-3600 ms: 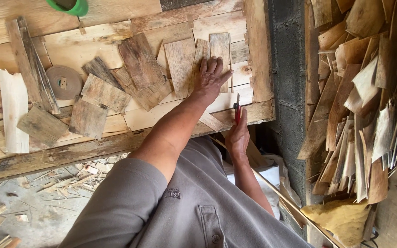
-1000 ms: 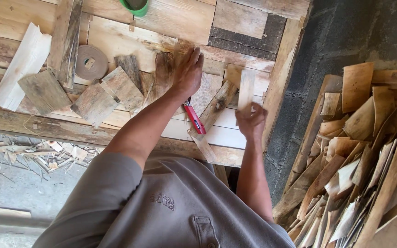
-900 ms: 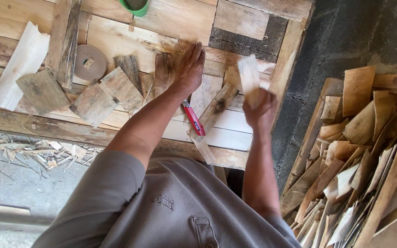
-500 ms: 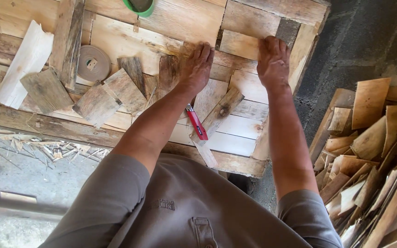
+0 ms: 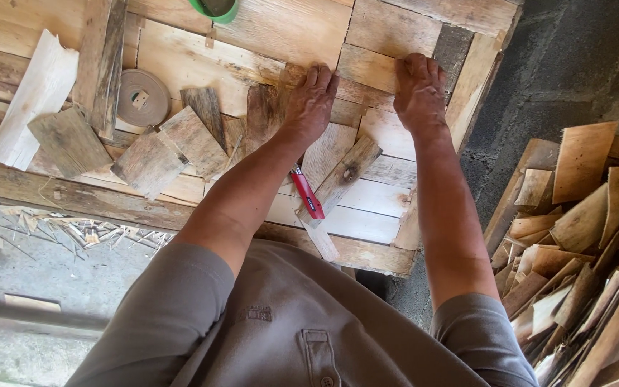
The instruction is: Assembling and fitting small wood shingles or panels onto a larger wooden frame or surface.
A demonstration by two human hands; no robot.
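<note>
A: The pale rectangular wood piece point(image 5: 377, 75) sits flat under the fingertips of the right hand point(image 5: 418, 89), near the far right corner of the rough plank worktable point(image 5: 180, 50). The hand is spread open, palm down, pressing rather than gripping.

B: And the left hand point(image 5: 309, 100)?

A: Also open and flat, fingers together, resting on a dark weathered wood strip point(image 5: 263, 115) just to its left side. I'd judge both palms are bearing down to keep the pieces seated flush against their neighbours.

B: Which way does the pale piece run?

A: Its long axis lies crosswise, running from the left hand's fingertips to the right hand's, roughly parallel to the table's far edge. Its grain follows that line.

B: Anything close by?

A: A red-handled utility knife point(image 5: 308, 195) lies below the left wrist, beside a short knotted offcut point(image 5: 339, 175) angled diagonally. Left of the left hand, a flat roll of tan tape point(image 5: 142, 97). Well right of the right arm, a heap of thin wood scraps point(image 5: 582, 236).
</note>
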